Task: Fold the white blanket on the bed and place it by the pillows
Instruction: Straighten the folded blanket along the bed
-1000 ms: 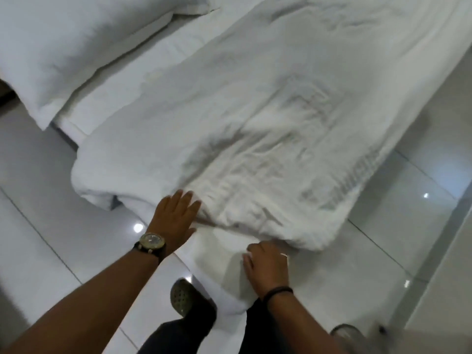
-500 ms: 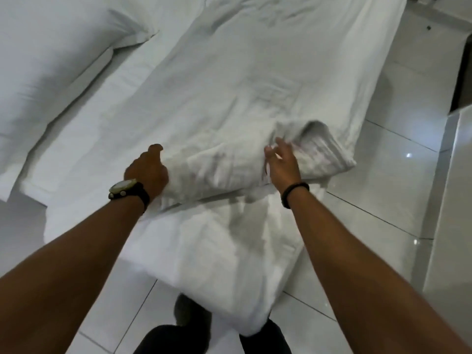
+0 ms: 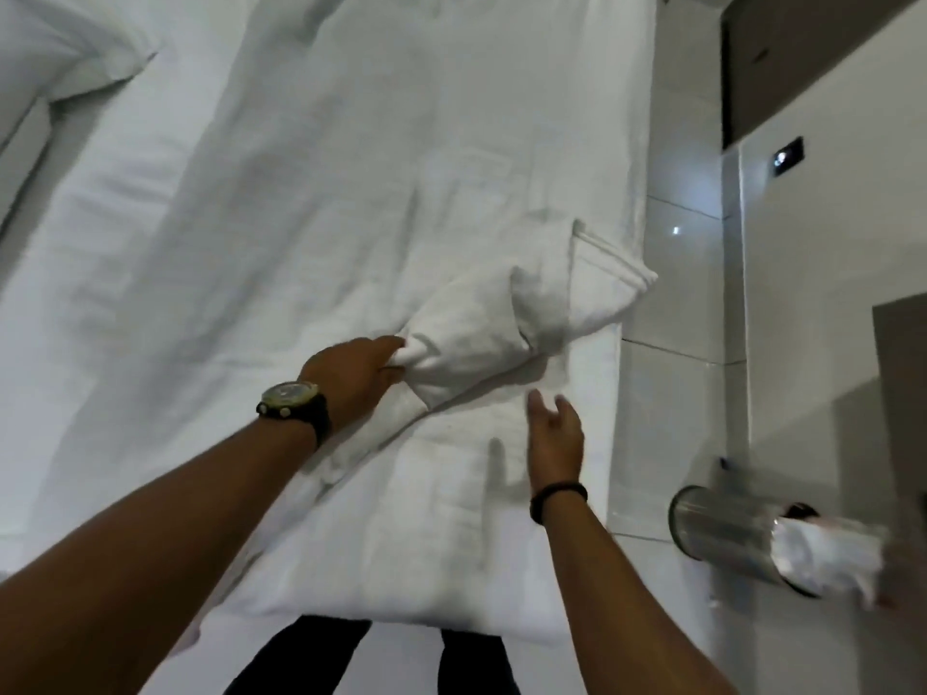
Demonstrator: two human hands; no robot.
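Head view: left hand [image 3: 358, 376] now pinches the white blanket [image 3: 481, 333], edge flipped toward 1 o'clock; right hand [image 3: 554, 433] released, fingers spread (fold underway).

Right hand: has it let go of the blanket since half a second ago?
Yes. The right hand now hangs open over the bed's near edge, short of the lifted blanket fold it pinched earlier.
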